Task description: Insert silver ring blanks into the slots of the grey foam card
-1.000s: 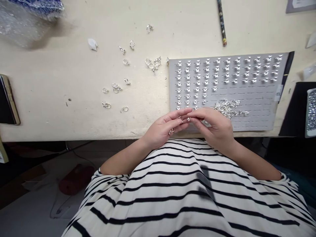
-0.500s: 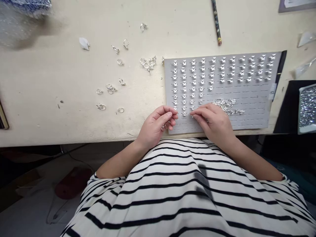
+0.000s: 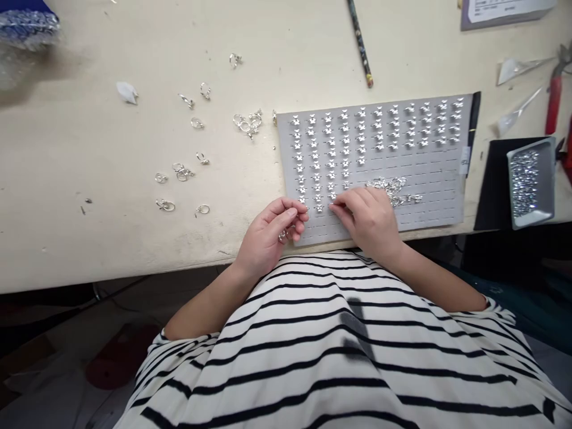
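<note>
A grey slotted ring display pad point(image 3: 429, 208) lies at the table's front edge, with rows of silver rings point(image 3: 346, 138) standing in its slots. My right hand point(image 3: 369, 217) is over the lower middle of the pad, thumb and forefinger pinched at a slot below the third column; the ring between them is mostly hidden. Curled at the pad's lower left corner, my left hand point(image 3: 268, 232) has silver rings point(image 3: 283, 236) showing between its fingers and palm. A heap of loose silver rings point(image 3: 388, 187) rests on the pad just beyond my right hand.
Several loose rings point(image 3: 183, 172) are scattered left of the pad. A patterned pencil point(image 3: 360, 44) lies behind it. At right are a tray of small shiny pieces point(image 3: 547, 179), plastic cones point(image 3: 513, 113) and red-handled pliers point(image 3: 554, 98). A bagged bundle point(image 3: 29, 27) sits far left.
The view has shifted rightward, bringing the pliers and whole tray into sight. My right fingertips stay at the third column, pressed closer to the slot. My left hand keeps its rings.
</note>
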`<state>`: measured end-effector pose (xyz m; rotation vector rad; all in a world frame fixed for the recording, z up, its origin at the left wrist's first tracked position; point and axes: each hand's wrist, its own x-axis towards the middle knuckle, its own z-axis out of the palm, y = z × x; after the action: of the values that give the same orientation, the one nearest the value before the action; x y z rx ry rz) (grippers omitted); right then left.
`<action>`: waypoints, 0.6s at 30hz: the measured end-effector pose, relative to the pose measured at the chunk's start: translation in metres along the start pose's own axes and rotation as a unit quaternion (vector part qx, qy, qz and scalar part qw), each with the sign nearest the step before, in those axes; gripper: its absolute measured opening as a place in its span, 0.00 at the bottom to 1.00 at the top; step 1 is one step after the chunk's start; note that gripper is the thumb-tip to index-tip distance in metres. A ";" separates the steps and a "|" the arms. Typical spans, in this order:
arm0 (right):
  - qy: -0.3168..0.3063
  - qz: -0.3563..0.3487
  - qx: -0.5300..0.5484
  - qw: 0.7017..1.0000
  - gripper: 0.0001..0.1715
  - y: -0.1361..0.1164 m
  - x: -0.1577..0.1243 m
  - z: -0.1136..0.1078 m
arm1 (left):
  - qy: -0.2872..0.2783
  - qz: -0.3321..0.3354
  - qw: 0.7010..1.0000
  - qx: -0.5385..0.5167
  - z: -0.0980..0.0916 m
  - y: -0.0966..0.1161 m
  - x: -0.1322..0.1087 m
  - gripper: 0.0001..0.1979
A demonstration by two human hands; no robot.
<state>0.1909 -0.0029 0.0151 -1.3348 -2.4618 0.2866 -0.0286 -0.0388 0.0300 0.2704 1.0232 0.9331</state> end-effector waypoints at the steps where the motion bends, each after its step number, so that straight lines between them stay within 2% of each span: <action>1: 0.013 0.006 0.007 1.000 0.06 0.003 0.000 -0.002 | -0.001 -0.001 1.000 0.003 0.000 0.000 0.000 0.05; 4: 0.047 0.042 0.014 0.998 0.13 0.018 -0.004 -0.010 | -0.006 -0.007 1.000 0.013 0.002 0.002 -0.001 0.06; 6: 0.022 0.052 0.003 0.998 0.23 0.030 -0.010 -0.014 | -0.013 -0.014 1.000 0.020 0.003 0.002 -0.001 0.07; 9: -0.026 0.018 -0.008 0.999 0.34 0.045 -0.020 -0.015 | -0.024 -0.026 0.999 0.029 0.007 0.001 0.001 0.07; 11: -0.022 0.001 -0.022 1.000 0.30 0.052 -0.026 -0.012 | -0.028 -0.030 0.998 0.036 0.011 0.001 0.001 0.07; 15: 0.002 -0.034 -0.060 0.998 0.13 0.060 -0.029 -0.007 | -0.046 -0.042 0.996 0.062 0.019 0.000 0.002 0.06; 18: 0.013 -0.071 -0.071 0.995 0.09 0.065 -0.026 -0.006 | -0.063 -0.056 0.994 0.074 0.024 -0.001 0.002 0.06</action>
<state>0.2566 0.0109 -0.0051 -1.1990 -2.5804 0.0601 -0.0078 -0.0323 0.0410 0.3874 0.9821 0.7294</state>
